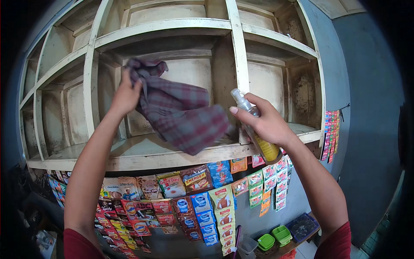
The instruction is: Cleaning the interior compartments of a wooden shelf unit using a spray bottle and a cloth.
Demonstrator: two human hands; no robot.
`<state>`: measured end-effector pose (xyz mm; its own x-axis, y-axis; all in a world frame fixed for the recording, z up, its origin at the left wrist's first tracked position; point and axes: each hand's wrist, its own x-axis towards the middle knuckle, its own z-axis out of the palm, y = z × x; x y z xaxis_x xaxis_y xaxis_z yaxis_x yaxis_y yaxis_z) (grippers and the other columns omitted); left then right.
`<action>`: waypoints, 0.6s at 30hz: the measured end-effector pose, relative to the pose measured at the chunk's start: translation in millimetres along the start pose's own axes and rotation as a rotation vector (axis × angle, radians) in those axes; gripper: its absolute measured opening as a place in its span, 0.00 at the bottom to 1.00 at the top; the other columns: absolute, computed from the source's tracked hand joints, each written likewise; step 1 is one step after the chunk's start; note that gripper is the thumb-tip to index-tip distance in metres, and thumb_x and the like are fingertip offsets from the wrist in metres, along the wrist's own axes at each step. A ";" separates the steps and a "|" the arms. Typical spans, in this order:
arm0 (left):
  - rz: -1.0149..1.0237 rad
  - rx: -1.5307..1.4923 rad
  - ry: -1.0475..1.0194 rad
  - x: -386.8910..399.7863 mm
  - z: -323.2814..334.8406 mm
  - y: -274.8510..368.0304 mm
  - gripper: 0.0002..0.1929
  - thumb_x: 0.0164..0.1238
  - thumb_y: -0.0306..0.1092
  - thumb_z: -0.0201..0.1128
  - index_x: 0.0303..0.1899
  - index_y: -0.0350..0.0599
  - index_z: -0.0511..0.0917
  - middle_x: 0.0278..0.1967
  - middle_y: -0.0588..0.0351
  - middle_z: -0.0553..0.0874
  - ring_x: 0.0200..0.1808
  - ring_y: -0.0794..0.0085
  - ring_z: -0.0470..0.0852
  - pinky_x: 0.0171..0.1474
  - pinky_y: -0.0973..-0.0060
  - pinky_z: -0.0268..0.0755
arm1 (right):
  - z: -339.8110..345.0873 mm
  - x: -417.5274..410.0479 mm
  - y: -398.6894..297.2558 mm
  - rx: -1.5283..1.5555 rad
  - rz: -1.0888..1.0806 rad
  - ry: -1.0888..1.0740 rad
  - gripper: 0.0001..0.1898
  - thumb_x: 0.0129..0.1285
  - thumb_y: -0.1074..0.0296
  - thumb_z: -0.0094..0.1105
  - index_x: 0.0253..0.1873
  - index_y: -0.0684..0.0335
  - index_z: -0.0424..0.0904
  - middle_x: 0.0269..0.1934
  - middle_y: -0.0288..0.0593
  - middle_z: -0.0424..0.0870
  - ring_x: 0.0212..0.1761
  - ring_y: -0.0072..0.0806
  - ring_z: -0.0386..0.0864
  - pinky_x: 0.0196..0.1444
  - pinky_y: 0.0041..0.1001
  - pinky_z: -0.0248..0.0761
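Note:
My left hand [127, 94] grips one end of a checked grey and maroon cloth [181, 113], which hangs spread out and slightly blurred before the middle compartment of a wooden shelf unit [161, 160]. In my right hand [265, 119] is a clear spray bottle [266, 149] with a pale pump top and a yellow label, tilted, in front of the upright divider between the middle and right compartments. Its base reaches below the shelf's front edge. The shelf's cream paint shows dark stains and worn patches.
Strips of drink sachets [200, 207] hang below the shelf's front edge. More sachet strips [331, 136] hang on the wall at the right. At the lower right, green plastic containers [282, 234] and a dark blue tray [302, 226] stand on a low wooden surface.

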<state>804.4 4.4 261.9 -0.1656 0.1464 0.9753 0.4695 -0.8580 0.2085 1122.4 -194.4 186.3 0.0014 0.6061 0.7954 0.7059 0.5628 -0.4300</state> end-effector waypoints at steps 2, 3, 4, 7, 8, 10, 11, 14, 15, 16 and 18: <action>0.021 0.504 -0.637 -18.2 -16.1 26.3 0.30 0.79 0.48 0.54 0.72 0.37 0.65 0.60 0.33 0.81 0.65 0.47 0.79 0.67 0.61 0.70 | -0.4 -2.4 -3.2 -0.062 -0.059 0.027 0.19 0.69 0.51 0.65 0.50 0.63 0.78 0.26 0.37 0.80 0.24 0.21 0.78 0.29 0.26 0.70; -0.046 0.679 -0.726 -28.1 -16.7 35.4 0.32 0.78 0.50 0.54 0.74 0.39 0.63 0.63 0.32 0.78 0.66 0.45 0.77 0.68 0.59 0.69 | 2.7 -3.7 -11.7 0.031 -0.029 -0.011 0.20 0.69 0.51 0.65 0.50 0.64 0.78 0.25 0.37 0.80 0.24 0.21 0.77 0.28 0.25 0.70; -0.115 0.854 -0.814 -40.1 -16.2 46.4 0.34 0.78 0.52 0.54 0.75 0.40 0.60 0.65 0.31 0.76 0.67 0.43 0.75 0.69 0.57 0.68 | 6.1 -3.6 -18.2 0.124 0.002 -0.049 0.21 0.69 0.50 0.65 0.50 0.64 0.78 0.25 0.37 0.79 0.24 0.21 0.77 0.27 0.25 0.70; 0.219 0.459 -0.932 -66.7 -17.2 61.4 0.33 0.74 0.59 0.57 0.67 0.43 0.70 0.61 0.39 0.80 0.62 0.45 0.78 0.66 0.60 0.71 | 15.8 10.1 -29.8 0.256 0.029 -0.084 0.22 0.69 0.49 0.65 0.51 0.65 0.78 0.25 0.37 0.78 0.25 0.22 0.78 0.26 0.26 0.72; 0.175 0.224 -1.145 -66.7 -16.1 64.6 0.33 0.72 0.62 0.58 0.64 0.44 0.73 0.60 0.41 0.80 0.61 0.46 0.79 0.66 0.61 0.71 | 20.9 16.4 -34.5 0.298 -0.003 -0.091 0.24 0.69 0.47 0.65 0.52 0.65 0.77 0.26 0.38 0.77 0.26 0.24 0.79 0.27 0.27 0.75; 0.134 0.310 -1.197 -72.6 -8.2 55.6 0.34 0.70 0.65 0.59 0.62 0.44 0.75 0.60 0.41 0.81 0.60 0.48 0.80 0.64 0.61 0.71 | 30.0 30.0 -47.2 0.297 0.002 -0.115 0.25 0.68 0.46 0.65 0.52 0.66 0.77 0.27 0.38 0.78 0.26 0.25 0.80 0.27 0.28 0.76; 0.096 0.385 -1.257 -74.6 -5.4 48.7 0.34 0.68 0.67 0.60 0.59 0.44 0.77 0.60 0.42 0.81 0.59 0.50 0.80 0.62 0.62 0.72 | 33.9 37.5 -52.8 0.290 0.019 -0.132 0.25 0.68 0.46 0.65 0.53 0.66 0.77 0.28 0.39 0.78 0.27 0.25 0.80 0.27 0.28 0.76; 0.158 0.556 -1.127 -73.3 -6.8 19.6 0.30 0.74 0.64 0.55 0.46 0.39 0.82 0.44 0.42 0.86 0.49 0.53 0.85 0.52 0.59 0.76 | 54.1 69.9 -58.9 0.263 -0.042 -0.150 0.29 0.66 0.44 0.66 0.57 0.67 0.77 0.28 0.41 0.80 0.27 0.26 0.82 0.27 0.29 0.77; 0.140 0.663 -1.106 -71.2 -4.5 6.0 0.30 0.76 0.61 0.53 0.42 0.36 0.82 0.38 0.41 0.87 0.42 0.55 0.87 0.47 0.60 0.78 | 62.7 82.9 -59.1 0.232 -0.079 -0.145 0.31 0.66 0.44 0.66 0.59 0.67 0.76 0.27 0.41 0.80 0.27 0.26 0.82 0.26 0.30 0.77; 0.136 0.667 -1.104 -67.3 -6.0 4.5 0.30 0.76 0.61 0.53 0.42 0.36 0.82 0.38 0.41 0.87 0.42 0.55 0.87 0.47 0.60 0.78 | 69.0 93.9 -59.1 0.243 -0.087 -0.155 0.32 0.65 0.45 0.67 0.63 0.67 0.75 0.27 0.43 0.80 0.26 0.27 0.82 0.26 0.30 0.76; -0.463 0.245 -0.909 -57.3 -9.8 0.8 0.30 0.81 0.55 0.50 0.36 0.31 0.81 0.31 0.39 0.86 0.30 0.59 0.88 0.38 0.64 0.81 | 84.5 121.8 -57.6 0.250 -0.089 -0.139 0.32 0.65 0.47 0.67 0.62 0.68 0.75 0.27 0.43 0.81 0.25 0.27 0.82 0.25 0.30 0.76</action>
<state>805.8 -9.4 205.5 0.2927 0.8366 0.4630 0.7064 -0.5155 0.4850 1022.0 -105.5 271.9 -0.1616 0.6098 0.7759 0.5028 0.7274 -0.4670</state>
